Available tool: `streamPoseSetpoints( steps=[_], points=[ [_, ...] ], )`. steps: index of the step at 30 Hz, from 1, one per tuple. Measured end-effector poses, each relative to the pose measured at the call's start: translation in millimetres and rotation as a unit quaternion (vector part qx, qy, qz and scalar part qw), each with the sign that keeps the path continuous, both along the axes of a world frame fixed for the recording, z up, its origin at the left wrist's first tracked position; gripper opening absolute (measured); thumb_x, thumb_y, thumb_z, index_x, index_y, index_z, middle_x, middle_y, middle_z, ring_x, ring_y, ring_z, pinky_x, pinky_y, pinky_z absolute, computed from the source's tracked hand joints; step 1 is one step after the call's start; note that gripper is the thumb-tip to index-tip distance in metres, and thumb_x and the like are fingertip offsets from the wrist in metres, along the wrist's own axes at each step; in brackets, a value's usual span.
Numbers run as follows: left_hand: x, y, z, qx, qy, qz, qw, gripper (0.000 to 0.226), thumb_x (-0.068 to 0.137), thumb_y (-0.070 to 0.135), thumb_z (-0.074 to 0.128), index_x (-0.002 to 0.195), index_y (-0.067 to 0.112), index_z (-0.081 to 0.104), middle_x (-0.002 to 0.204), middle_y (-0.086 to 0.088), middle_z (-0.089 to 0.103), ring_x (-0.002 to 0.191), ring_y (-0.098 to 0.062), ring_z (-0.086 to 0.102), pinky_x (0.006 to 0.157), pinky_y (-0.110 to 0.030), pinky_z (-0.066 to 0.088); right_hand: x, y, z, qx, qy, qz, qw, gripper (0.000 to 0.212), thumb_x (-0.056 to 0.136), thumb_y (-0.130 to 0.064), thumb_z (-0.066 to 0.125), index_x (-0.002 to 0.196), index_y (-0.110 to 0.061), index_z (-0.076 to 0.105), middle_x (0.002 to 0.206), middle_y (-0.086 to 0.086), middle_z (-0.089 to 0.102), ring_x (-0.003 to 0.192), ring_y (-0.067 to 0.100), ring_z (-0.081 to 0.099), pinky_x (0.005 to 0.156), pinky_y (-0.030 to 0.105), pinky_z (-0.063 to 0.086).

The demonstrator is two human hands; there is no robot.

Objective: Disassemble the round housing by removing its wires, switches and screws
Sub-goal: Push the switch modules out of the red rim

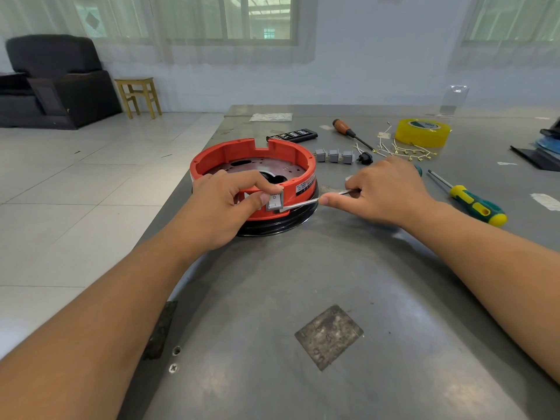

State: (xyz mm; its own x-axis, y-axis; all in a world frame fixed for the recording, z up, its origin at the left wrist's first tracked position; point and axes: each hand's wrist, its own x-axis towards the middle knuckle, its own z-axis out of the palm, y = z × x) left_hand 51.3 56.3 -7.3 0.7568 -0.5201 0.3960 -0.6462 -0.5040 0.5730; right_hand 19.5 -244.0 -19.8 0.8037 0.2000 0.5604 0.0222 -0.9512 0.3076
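- The grey metal counter (pixel 378 283) carries everything; its left edge runs from near the bottom of the view up to its far-left corner.
- The round housing (pixel 254 165), an orange ring on a black base, stands near the counter's left edge, toward the far-left corner, open side up, with a metal plate inside it.
- The left hand (pixel 224 207) lies over the near wall of the housing; its grip is a pinch, forefinger curled over the rim and thumb against the left side of a grey rocker switch (pixel 275 202) set in that wall.
- The right hand (pixel 385 192) is just right of the housing, its grip closed round a thin metal tool (pixel 306 203), thumb stretched along the shaft. The tool's tip touches the right edge of the switch.
- A roll of yellow tape (pixel 422 132) sits toward the far edge, right of centre.
- A green-and-yellow screwdriver (pixel 472 204) lies right of the right hand.
- A wooden-handled screwdriver (pixel 348 131) lies beyond the hand, left of the tape.
- A black flat case (pixel 292 135) lies just behind the housing.
- Three grey switches (pixel 334 155) stand in a row just right of the housing, a small black plug (pixel 364 157) beside them.
- Loose white wires with brass terminals (pixel 406 150) lie spread before the tape.
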Motion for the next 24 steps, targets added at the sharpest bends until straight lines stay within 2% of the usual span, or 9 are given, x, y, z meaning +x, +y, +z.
streamPoseSetpoints(
  steps=[5, 9, 12, 15, 19, 22, 24],
  points=[
    [-0.7, -0.6, 0.7, 0.000, 0.005, 0.000, 1.000, 0.027, 0.104, 0.034, 0.064, 0.109, 0.060, 0.064, 0.115, 0.006, 0.071, 0.109, -0.017, 0.056, 0.108, -0.053, 0.045, -0.2, 1.4, -2.0, -0.006, -0.014, 0.005, 1.000, 0.092, 0.082, -0.095, 0.005, 0.046, -0.019, 0.040, 0.044, -0.007, 0.043, 0.047, 0.013, 0.042, 0.064, 0.031, 0.023],
    [-1.5, -0.9, 1.9, 0.000, 0.004, -0.004, 1.000, 0.032, 0.104, 0.033, 0.063, 0.103, 0.065, 0.060, 0.114, 0.007, 0.071, 0.110, -0.018, 0.056, 0.109, -0.053, 0.045, 0.0, 2.8, -3.6, 0.008, -0.046, 0.023, 0.999, 0.083, 0.086, -0.092, 0.012, 0.048, -0.023, 0.038, 0.052, -0.008, 0.045, 0.057, 0.017, 0.046, 0.071, 0.035, 0.028],
    [-1.5, -0.7, 1.7, -0.001, 0.008, -0.004, 1.000, 0.030, 0.104, 0.033, 0.063, 0.106, 0.062, 0.061, 0.112, 0.016, 0.068, 0.111, -0.016, 0.055, 0.110, -0.054, 0.044, -0.5, 3.2, -6.2, 0.027, -0.060, 0.036, 0.997, 0.074, 0.087, -0.090, 0.018, 0.050, -0.028, 0.034, 0.061, -0.006, 0.049, 0.066, 0.018, 0.048, 0.079, 0.039, 0.034],
    [-0.5, -0.2, 1.6, 0.001, 0.010, -0.007, 1.000, 0.028, 0.104, 0.032, 0.063, 0.110, 0.059, 0.063, 0.113, 0.018, 0.067, 0.112, -0.015, 0.055, 0.111, -0.054, 0.044, -2.0, 4.4, -7.6, 0.052, -0.079, 0.050, 0.994, 0.068, 0.087, -0.088, 0.027, 0.052, -0.030, 0.026, 0.064, -0.005, 0.049, 0.071, 0.019, 0.046, 0.083, 0.041, 0.032],
    [0.5, 0.5, 1.5, -0.001, 0.009, -0.018, 1.000, 0.027, 0.105, 0.030, 0.063, 0.111, 0.057, 0.064, 0.109, 0.032, 0.060, 0.104, -0.004, 0.056, 0.110, -0.046, 0.047, -3.4, 5.0, -8.9, 0.088, -0.088, 0.059, 0.991, 0.067, 0.084, -0.089, 0.035, 0.057, -0.027, 0.039, 0.077, -0.005, 0.046, 0.082, 0.018, 0.042, 0.085, 0.043, 0.028],
    [1.9, 0.6, 0.9, -0.005, 0.012, -0.020, 1.000, 0.026, 0.105, 0.029, 0.063, 0.114, 0.053, 0.067, 0.115, 0.022, 0.064, 0.106, -0.008, 0.057, 0.109, -0.043, 0.049, -4.5, 6.9, -7.7, 0.086, -0.087, 0.050, 0.991, 0.069, 0.084, -0.090, 0.033, 0.057, -0.027, 0.039, 0.079, -0.006, 0.046, 0.083, 0.017, 0.040, 0.085, 0.044, 0.028],
    [2.1, 0.6, 0.4, -0.002, 0.013, -0.017, 1.000, 0.026, 0.105, 0.030, 0.063, 0.113, 0.054, 0.067, 0.116, 0.019, 0.065, 0.112, -0.013, 0.056, 0.111, -0.047, 0.048, -4.8, 7.3, -5.9, 0.057, -0.079, 0.036, 0.995, 0.073, 0.086, -0.090, 0.026, 0.053, -0.026, 0.033, 0.070, -0.008, 0.049, 0.075, 0.017, 0.044, 0.082, 0.041, 0.030]
  ],
)
